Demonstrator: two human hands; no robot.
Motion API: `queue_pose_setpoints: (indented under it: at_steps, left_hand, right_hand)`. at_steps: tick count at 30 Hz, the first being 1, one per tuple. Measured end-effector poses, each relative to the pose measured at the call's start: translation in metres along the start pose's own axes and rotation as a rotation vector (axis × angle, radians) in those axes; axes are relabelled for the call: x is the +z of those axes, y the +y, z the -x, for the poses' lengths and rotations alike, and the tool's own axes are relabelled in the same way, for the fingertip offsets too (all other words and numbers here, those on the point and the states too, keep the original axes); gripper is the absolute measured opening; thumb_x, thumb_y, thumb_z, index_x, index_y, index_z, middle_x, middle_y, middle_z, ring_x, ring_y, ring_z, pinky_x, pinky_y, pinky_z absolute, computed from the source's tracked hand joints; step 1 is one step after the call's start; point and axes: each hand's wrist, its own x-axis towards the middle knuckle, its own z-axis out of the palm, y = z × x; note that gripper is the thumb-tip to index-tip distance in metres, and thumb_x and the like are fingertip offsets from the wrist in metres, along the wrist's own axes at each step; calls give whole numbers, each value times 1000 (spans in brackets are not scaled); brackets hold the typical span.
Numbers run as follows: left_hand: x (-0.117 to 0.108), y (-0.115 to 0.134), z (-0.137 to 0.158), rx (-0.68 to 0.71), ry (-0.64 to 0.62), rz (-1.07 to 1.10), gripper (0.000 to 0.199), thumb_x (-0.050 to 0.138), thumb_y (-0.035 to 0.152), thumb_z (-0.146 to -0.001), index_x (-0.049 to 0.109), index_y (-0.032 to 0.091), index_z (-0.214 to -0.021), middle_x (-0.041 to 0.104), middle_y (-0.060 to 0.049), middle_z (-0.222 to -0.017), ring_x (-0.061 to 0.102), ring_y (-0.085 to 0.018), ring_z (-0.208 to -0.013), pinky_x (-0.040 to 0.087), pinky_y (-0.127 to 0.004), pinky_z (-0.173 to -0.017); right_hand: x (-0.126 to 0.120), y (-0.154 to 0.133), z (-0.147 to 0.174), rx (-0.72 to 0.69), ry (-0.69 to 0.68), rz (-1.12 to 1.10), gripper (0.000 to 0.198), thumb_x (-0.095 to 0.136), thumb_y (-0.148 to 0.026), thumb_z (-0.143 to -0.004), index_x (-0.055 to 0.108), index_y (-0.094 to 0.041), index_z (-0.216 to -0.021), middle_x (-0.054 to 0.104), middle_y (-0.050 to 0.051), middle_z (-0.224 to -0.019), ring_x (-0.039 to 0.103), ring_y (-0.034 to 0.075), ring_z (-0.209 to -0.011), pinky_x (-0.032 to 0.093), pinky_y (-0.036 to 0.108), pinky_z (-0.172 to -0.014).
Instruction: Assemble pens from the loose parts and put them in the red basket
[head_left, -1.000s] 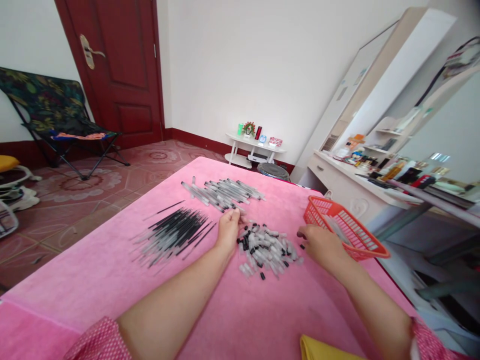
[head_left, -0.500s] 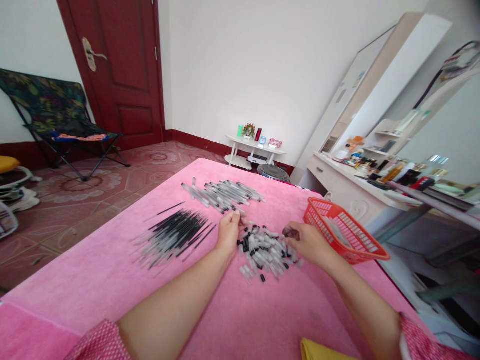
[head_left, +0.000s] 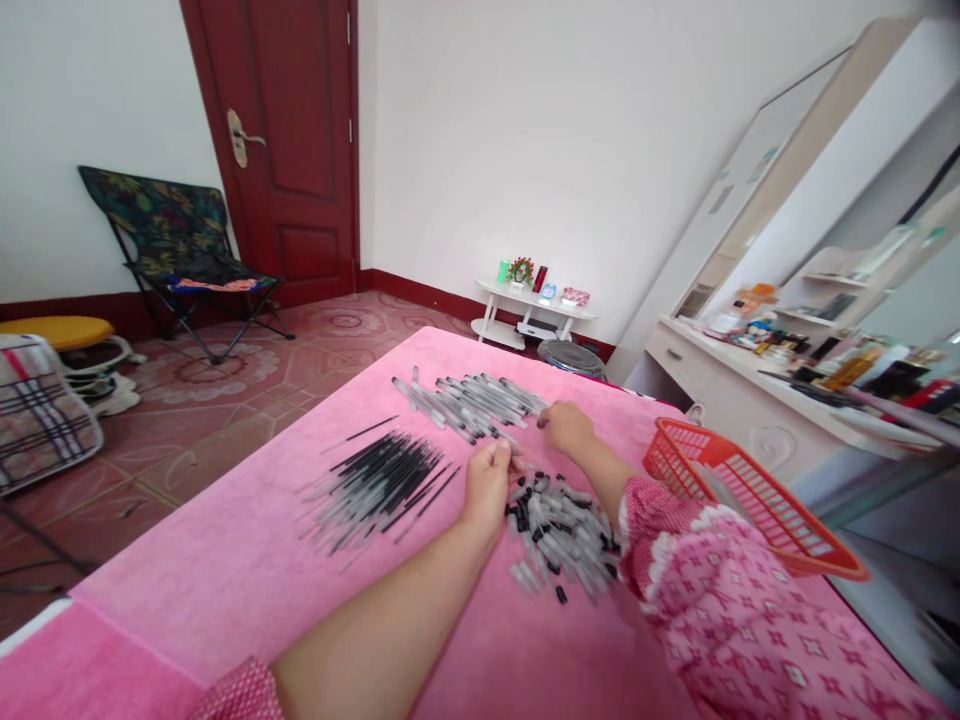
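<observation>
My left hand (head_left: pixel 489 482) is closed in a pinch between the refills and the caps. What its fingers hold, if anything, is too blurred to name. My right hand (head_left: pixel 568 430) reaches to the right end of the clear pen barrels (head_left: pixel 469 400), its fingers closed, with a small dark spot at the fingertips. Left of my left hand lie many black pen refills (head_left: pixel 382 480) in a loose bundle. Below my right forearm is a heap of clear and black pen caps (head_left: pixel 562 530), partly covered by the sleeve.
A pink cloth (head_left: pixel 247 570) covers the table. At its right edge stands a red plastic basket (head_left: pixel 780 500) with clear pieces inside. Beyond are a folding chair (head_left: pixel 180 250), a low white shelf (head_left: pixel 517 292) and a dresser (head_left: pixel 720 375) crowded with bottles.
My right hand has moved from the right side of the cap heap up and away to the end of the pen barrels. The view has turned slightly left; my left hand remains pinched.
</observation>
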Motion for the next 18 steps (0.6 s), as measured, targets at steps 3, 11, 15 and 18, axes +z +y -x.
queue_pose_setpoints:
  at_steps: [3, 11, 15, 18]
  left_hand:
    - [0, -1, -1, -3, -7, 7, 26, 55, 40, -76, 60, 15, -71, 55, -1, -58, 56, -14, -57, 47, -29, -62]
    - [1, 0, 1, -8, 3, -28, 25, 54, 38, -77, 60, 14, -71, 55, -1, -59, 56, -13, -57, 46, -26, -60]
    - [2, 0, 0, 2, 33, -41, 20, 52, 33, -79, 58, 14, -81, 53, 0, -63, 55, -11, -58, 49, -25, -59]
    - [2, 1, -1, 31, 98, 5, 30, 53, 27, -79, 49, 17, -107, 55, -1, -77, 57, -10, -61, 52, -26, -59]
  right_hand:
    - [2, -6, -3, 2, 6, 41, 21, 55, -12, -68, 72, -17, -79, 67, 14, -87, 58, 25, -91, 43, 29, -68]
    - [-17, -8, 35, -20, 247, -165, 28, 47, -44, -80, 66, -23, -78, 67, 2, -77, 59, 15, -71, 36, 23, -58]
    - [-31, -9, 66, -10, 491, -519, 29, 49, -44, -79, 63, -19, -73, 64, 1, -69, 55, 14, -64, 37, 23, -59]
    - [-42, -8, 82, -53, 516, -771, 27, 53, -41, -77, 60, -17, -68, 60, 1, -63, 52, 13, -60, 37, 24, -58]
